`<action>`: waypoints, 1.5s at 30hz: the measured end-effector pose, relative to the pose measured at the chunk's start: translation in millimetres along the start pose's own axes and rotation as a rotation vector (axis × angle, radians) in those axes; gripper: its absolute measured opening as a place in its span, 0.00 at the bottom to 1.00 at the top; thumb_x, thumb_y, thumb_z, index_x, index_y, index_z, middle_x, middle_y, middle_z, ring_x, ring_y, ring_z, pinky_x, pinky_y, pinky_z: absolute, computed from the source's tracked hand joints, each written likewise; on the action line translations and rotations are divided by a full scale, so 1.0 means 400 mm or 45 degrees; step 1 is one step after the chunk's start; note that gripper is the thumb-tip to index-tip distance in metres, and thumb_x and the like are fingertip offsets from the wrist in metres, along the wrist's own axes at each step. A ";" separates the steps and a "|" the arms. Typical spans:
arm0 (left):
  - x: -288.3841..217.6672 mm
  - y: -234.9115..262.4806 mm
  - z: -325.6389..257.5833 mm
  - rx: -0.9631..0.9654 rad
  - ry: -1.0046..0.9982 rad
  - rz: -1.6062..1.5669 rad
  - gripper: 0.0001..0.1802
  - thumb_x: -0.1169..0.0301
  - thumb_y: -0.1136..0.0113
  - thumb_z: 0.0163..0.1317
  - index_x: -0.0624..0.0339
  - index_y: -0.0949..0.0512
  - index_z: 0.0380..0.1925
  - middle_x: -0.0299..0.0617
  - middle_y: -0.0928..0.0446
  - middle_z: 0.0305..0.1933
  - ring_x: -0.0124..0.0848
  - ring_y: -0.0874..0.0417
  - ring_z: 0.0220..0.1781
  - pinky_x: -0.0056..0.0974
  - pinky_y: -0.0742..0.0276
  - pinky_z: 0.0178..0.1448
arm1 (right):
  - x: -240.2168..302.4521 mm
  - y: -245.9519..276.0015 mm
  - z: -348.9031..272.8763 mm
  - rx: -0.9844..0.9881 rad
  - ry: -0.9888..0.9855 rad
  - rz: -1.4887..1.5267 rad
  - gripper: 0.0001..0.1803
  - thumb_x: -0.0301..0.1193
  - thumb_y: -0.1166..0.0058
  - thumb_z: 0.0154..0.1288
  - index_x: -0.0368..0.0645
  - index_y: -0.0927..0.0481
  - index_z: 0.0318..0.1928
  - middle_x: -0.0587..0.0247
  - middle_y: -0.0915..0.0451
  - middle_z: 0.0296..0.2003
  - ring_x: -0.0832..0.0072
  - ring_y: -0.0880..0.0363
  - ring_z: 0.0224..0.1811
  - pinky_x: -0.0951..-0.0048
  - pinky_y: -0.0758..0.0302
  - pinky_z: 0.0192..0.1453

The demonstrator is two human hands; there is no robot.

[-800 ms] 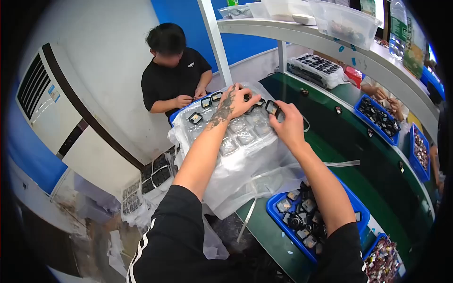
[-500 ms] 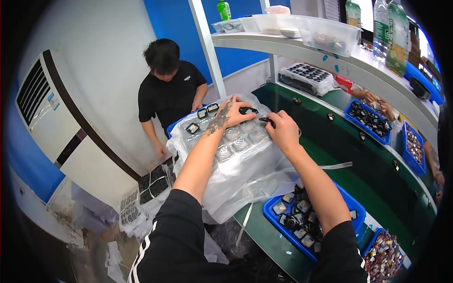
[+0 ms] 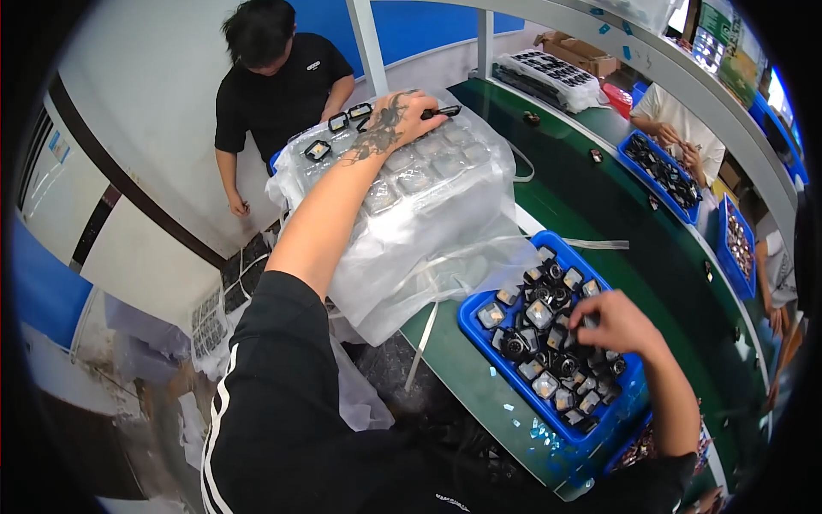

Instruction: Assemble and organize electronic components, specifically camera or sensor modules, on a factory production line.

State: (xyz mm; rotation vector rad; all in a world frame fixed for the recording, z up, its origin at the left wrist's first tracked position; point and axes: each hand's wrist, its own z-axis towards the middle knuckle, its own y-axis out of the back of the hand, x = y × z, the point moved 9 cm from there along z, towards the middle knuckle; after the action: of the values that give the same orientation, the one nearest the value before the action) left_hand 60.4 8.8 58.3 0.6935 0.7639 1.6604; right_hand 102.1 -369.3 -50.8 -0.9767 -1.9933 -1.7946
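Observation:
My left hand (image 3: 415,120) is at the far edge of a clear plastic tray (image 3: 415,180), its fingers closed on a small black part (image 3: 443,112). Several black-framed square parts, such as one frame (image 3: 318,151), sit at the tray's left side. Beneath the tray is a stack wrapped in translucent plastic sheet (image 3: 428,248). My right hand (image 3: 621,323) is over a blue basket (image 3: 479,330) heaped with black parts that have clear square covers (image 3: 539,314). Its fingers are pinched together among them; what they grip is too small to make out.
A green conveyor belt (image 3: 616,218) runs along the right, with a few loose parts on it. Beyond it are more blue baskets (image 3: 659,176) and co-workers' hands. A person in black (image 3: 287,94) stands behind the tray. A white shelf frame (image 3: 634,43) hangs overhead.
My right hand has left the tray and come down to the blue basket. My left hand stays at the tray with the black part. The whole view has shifted lower and rightward.

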 end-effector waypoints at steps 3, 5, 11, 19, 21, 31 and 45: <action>-0.059 -0.006 0.028 -0.055 -0.167 -0.005 0.12 0.58 0.39 0.62 0.52 0.16 0.34 0.38 0.17 0.35 0.40 0.15 0.38 0.42 0.19 0.42 | -0.064 -0.062 -0.093 0.146 -0.104 -0.020 0.13 0.32 0.36 0.48 0.44 0.14 0.37 0.54 0.16 0.34 0.58 0.17 0.39 0.64 0.22 0.48; -0.052 -0.017 0.023 -0.011 -0.124 0.111 0.12 0.59 0.38 0.60 0.55 0.17 0.34 0.41 0.17 0.36 0.40 0.14 0.37 0.42 0.19 0.42 | -0.076 -0.072 -0.116 0.107 -0.063 -0.073 0.14 0.34 0.33 0.48 0.46 0.13 0.38 0.54 0.17 0.35 0.57 0.18 0.42 0.62 0.23 0.49; -0.111 0.090 0.054 -0.193 -0.074 -0.054 0.12 0.63 0.36 0.59 0.58 0.15 0.39 0.44 0.17 0.35 0.42 0.15 0.34 0.39 0.19 0.42 | -0.024 0.025 -0.198 -0.169 0.078 0.005 0.23 0.39 0.29 0.53 0.42 0.17 0.48 0.54 0.19 0.44 0.57 0.22 0.51 0.61 0.26 0.57; -0.767 -0.008 -0.204 0.209 -0.770 -1.181 0.10 0.63 0.38 0.61 0.58 0.19 0.37 0.47 0.20 0.38 0.44 0.17 0.44 0.45 0.22 0.50 | -0.210 0.080 -0.199 -0.791 -0.293 0.706 0.19 0.43 0.54 0.76 0.47 0.23 0.59 0.69 0.21 0.47 0.79 0.25 0.51 0.72 0.25 0.50; -0.924 -0.136 -0.235 0.581 -0.682 -0.396 0.08 0.63 0.37 0.57 0.53 0.18 0.31 0.47 0.19 0.39 0.45 0.18 0.47 0.46 0.23 0.49 | -0.251 0.048 -0.200 -0.825 -0.394 0.741 0.21 0.46 0.59 0.78 0.49 0.25 0.61 0.67 0.23 0.50 0.77 0.25 0.51 0.71 0.25 0.49; -0.737 0.113 -0.153 0.461 -0.514 -0.724 0.24 0.52 0.33 0.56 0.54 0.18 0.47 0.51 0.18 0.47 0.47 0.17 0.51 0.46 0.22 0.56 | -0.217 -0.005 -0.243 -0.574 -0.239 0.437 0.18 0.35 0.58 0.77 0.39 0.25 0.59 0.60 0.21 0.48 0.74 0.24 0.46 0.72 0.26 0.50; 0.232 -0.078 -0.128 0.676 0.988 -0.031 0.45 0.26 0.65 0.61 0.37 0.37 0.71 0.54 0.48 0.78 0.54 0.55 0.80 0.66 0.65 0.77 | -0.030 -0.007 -0.373 -0.467 -0.088 0.293 0.18 0.25 0.54 0.67 0.39 0.25 0.57 0.51 0.28 0.55 0.64 0.24 0.54 0.66 0.26 0.57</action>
State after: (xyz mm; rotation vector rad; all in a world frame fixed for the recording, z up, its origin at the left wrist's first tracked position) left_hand 20.5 98.0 6.9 0.3651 1.7992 1.7123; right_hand 75.9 -515.5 -32.8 -1.3308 -1.5365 -2.0542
